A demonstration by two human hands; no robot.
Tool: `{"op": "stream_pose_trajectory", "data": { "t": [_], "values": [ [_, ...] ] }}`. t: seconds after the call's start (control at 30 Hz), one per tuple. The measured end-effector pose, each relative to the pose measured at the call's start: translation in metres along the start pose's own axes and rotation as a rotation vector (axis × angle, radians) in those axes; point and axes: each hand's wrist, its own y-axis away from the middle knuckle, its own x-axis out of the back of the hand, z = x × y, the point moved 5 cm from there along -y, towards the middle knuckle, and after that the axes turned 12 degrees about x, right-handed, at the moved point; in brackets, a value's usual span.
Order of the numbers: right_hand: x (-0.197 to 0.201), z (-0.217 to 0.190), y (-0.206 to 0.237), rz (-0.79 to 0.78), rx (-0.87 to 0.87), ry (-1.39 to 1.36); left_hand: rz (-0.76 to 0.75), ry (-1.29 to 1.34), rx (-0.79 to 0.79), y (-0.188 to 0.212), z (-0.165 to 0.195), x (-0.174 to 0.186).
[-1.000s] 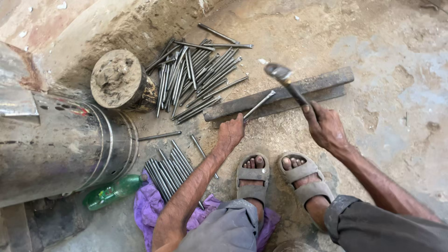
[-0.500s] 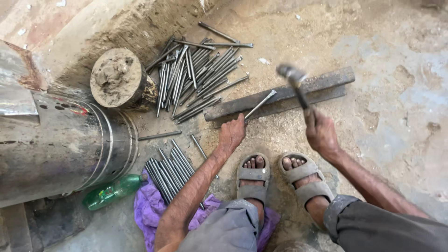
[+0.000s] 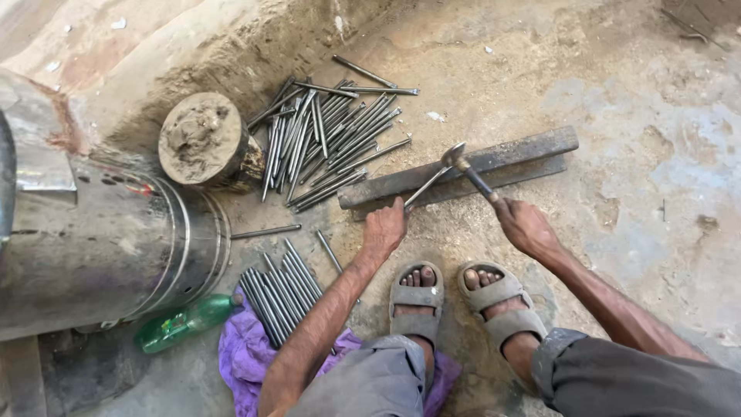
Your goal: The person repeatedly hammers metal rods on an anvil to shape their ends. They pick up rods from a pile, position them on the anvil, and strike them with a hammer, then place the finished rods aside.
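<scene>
Looking down from the head cam: squatting on a dusty concrete floor (image 3: 617,100), sandalled feet (image 3: 455,297) planted just behind the work. Left hand (image 3: 384,228) curling shut around the near end of a thin metal rod (image 3: 428,185), pinning it so the far end is lying across a long flat steel bar (image 3: 463,174) stretched out on the ground. Right hand (image 3: 525,228) wrapping tight around the handle of a hammer (image 3: 463,166), head sitting right down at the rod's tip on the bar, so basically touching there. Hands staying a little apart, one on each side of the rod. Beyond the bar, lying in a loose fan, a big pile of similar rods (image 3: 324,139), butting up against a round wooden stump (image 3: 204,139) caked with dirt on top. Nearer the left knee, resting partly on a purple cloth (image 3: 243,359), a tidier bundle of rods (image 3: 278,297), with a couple of strays lying between the two heaps. Filling the left edge, a big metal cylinder (image 3: 100,247) lying on its side, and tucked just under it, a green plastic bottle (image 3: 181,324).
</scene>
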Motion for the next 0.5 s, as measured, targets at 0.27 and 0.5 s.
{"op": "stream_pose_trajectory", "data": {
  "t": [0.27,0.5],
  "values": [
    [0.032,0.001,0.025,0.189,0.002,-0.122,0.053,0.266,-0.11,0.008,0.009,0.049],
    [0.048,-0.012,0.03,0.19,-0.004,-0.103,0.195,0.252,-0.254,0.008,0.008,0.028]
  ]
}}
